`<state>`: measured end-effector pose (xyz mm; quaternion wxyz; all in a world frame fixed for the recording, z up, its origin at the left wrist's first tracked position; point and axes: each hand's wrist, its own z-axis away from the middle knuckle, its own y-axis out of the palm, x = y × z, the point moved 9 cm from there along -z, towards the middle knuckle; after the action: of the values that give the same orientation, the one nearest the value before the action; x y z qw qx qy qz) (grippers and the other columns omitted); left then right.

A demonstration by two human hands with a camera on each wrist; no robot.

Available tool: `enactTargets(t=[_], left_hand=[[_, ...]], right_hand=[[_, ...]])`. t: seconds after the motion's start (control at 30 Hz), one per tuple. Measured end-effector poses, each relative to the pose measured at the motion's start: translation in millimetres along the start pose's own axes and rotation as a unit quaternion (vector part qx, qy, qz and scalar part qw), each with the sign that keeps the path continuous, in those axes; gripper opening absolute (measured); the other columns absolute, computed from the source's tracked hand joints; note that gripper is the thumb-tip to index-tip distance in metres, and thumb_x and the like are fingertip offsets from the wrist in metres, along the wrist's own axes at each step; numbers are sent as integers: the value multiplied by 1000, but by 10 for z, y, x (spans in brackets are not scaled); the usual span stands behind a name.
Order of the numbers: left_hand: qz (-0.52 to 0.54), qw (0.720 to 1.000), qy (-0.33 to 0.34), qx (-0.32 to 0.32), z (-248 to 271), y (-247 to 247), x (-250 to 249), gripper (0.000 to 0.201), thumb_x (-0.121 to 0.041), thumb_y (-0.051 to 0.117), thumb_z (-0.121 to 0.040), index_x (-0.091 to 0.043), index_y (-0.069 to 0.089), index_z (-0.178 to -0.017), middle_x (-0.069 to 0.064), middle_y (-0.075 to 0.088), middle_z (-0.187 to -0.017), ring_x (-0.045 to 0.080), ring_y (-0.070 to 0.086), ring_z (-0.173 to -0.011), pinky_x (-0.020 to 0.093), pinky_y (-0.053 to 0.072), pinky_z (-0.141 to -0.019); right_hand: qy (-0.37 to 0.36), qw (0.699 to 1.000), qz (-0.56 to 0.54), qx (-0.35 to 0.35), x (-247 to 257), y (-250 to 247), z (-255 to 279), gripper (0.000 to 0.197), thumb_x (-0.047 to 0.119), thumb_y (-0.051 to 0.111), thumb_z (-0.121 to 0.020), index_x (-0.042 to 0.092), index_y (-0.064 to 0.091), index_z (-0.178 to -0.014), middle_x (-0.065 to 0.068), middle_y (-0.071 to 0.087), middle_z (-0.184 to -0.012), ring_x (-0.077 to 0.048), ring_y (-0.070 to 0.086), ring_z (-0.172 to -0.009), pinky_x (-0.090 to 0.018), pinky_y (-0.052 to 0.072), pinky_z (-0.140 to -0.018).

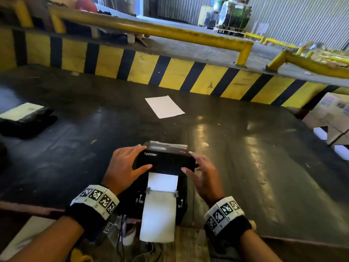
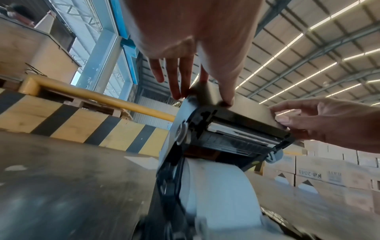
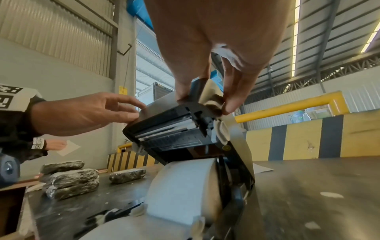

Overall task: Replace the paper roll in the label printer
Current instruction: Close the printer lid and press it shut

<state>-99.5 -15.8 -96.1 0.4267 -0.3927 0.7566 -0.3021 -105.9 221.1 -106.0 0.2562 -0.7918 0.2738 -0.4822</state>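
A black Xprinter label printer sits near the front edge of the dark table, its lid tilted partly up. A white paper roll lies in the bay under the lid, also seen in the wrist views. A white paper strip runs out of it towards me. My left hand rests on the lid's left corner, fingers nearly straight and thumb on the front face. My right hand pinches the lid's right corner between thumb and fingers.
A loose white sheet lies further back on the table. A black wrapped parcel sits at the left and several wrapped bundles beside it. Cardboard boxes stand at the right. A yellow-and-black barrier lines the far edge.
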Motion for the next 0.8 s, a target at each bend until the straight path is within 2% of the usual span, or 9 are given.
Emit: enactTargets(t=[0.07, 0.13, 0.27, 0.37, 0.43, 0.53, 0.67, 0.7, 0.8], left_hand=[[0, 1000, -10, 2, 175, 8, -10, 60, -56, 48, -76, -14, 64, -116, 10, 68, -118, 28, 63, -105, 36, 40, -95], [6, 1000, -17, 17, 372, 63, 17, 54, -50, 50, -78, -14, 65, -115, 11, 68, -119, 28, 64, -105, 38, 44, -94], [-3, 999, -15, 44, 880, 242, 9, 54, -46, 43, -81, -12, 65, -117, 11, 65, -124, 28, 63, -109, 37, 42, -96], [-2, 999, -12, 50, 1088, 315, -7, 53, -42, 43, -82, -13, 61, -123, 8, 60, -131, 25, 58, -116, 34, 39, -101], [-14, 999, -3, 52, 1160, 363, 17, 54, -36, 53, -83, -14, 51, -132, 7, 52, -139, 24, 48, -127, 38, 37, -104], [-72, 993, 18, 91, 1299, 507, 70, 83, -31, 76, -73, -16, 34, -143, 8, 37, -150, 26, 32, -137, 42, 31, -106], [-109, 987, 17, 119, 1324, 597, 167, 109, -41, 84, -59, -24, 21, -146, 14, 27, -153, 31, 29, -139, 44, 27, -105], [-121, 986, 22, 114, 1306, 592, 183, 112, -42, 86, -55, -23, 24, -146, 18, 29, -152, 34, 31, -137, 45, 28, -104], [-141, 983, 43, 106, 1244, 627, 226, 116, -45, 88, -46, -19, 30, -143, 22, 30, -148, 35, 32, -134, 47, 32, -101]], right_hand=[[8, 1000, -1, 1, 32, 14, 155, 53, 27, 77, -75, 13, 60, -124, -6, 63, -112, -10, 57, -90, -20, 47, -80], [16, 1000, 0, 6, 42, 60, 314, 52, 20, 80, -72, 11, 62, -120, -7, 66, -113, -12, 60, -93, -23, 51, -84], [36, 996, 47, 60, -21, 309, 748, 51, 19, 77, -76, 10, 58, -124, -8, 65, -121, -21, 62, -108, -23, 45, -92], [64, 990, 79, 97, -153, 491, 940, 59, 25, 69, -84, 14, 45, -137, -11, 49, -142, -26, 50, -127, -34, 42, -103], [51, 986, 125, 98, -165, 535, 1023, 66, 30, 65, -86, 16, 36, -143, -10, 29, -155, -25, 38, -137, -37, 38, -107], [-30, 964, 247, 92, -110, 589, 1168, 90, 42, 74, -73, 15, 28, -145, -12, 20, -156, -26, 23, -142, -40, 24, -111], [-23, 947, 295, 126, -333, 689, 1265, 131, 59, 81, -53, 25, 1, -151, -11, 10, -157, -26, -4, -146, -41, 0, -118], [-22, 947, 295, 126, -358, 697, 1249, 132, 60, 82, -49, 25, 5, -151, -15, 11, -156, -29, -2, -146, -41, 0, -117], [-32, 951, 284, 120, -378, 721, 1165, 121, 58, 86, -43, 19, 29, -143, -21, 14, -154, -34, 14, -141, -43, 14, -116]])
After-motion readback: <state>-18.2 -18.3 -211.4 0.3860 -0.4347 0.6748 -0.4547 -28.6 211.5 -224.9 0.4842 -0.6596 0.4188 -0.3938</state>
